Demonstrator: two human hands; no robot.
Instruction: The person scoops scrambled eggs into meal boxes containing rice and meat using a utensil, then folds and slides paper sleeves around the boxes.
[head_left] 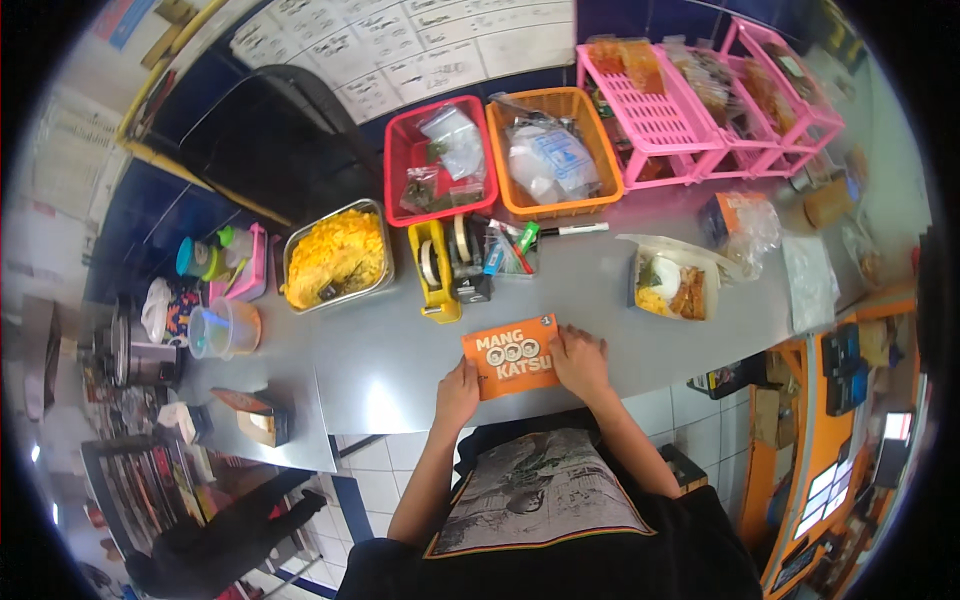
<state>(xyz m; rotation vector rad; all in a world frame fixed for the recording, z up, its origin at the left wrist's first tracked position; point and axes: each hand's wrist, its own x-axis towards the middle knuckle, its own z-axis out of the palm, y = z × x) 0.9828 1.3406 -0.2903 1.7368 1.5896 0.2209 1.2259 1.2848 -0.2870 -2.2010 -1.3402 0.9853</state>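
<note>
My left hand [458, 395] and my right hand [585, 365] grip the two sides of an orange printed cardboard piece [515, 380] at the steel counter's [390, 365] front edge, fingers closed on it. Behind it stand a yellow tape dispenser [435, 290], a dark tape dispenser [468, 275] and a small holder of pens [510, 250]. Back to the right is an open food box [675, 285] with rice, a white round item and brown fried pieces. Left of the dispensers sits a metal tray of yellow rice [330, 250].
Red [440, 160] and orange baskets [555, 160] of bags and pink racks [670, 120] line the back. Clear cups [228, 330] and another box [250, 415] are left; crumpled plastic [750, 250] is right. A dark chair-like panel [240, 140] stands behind the rice.
</note>
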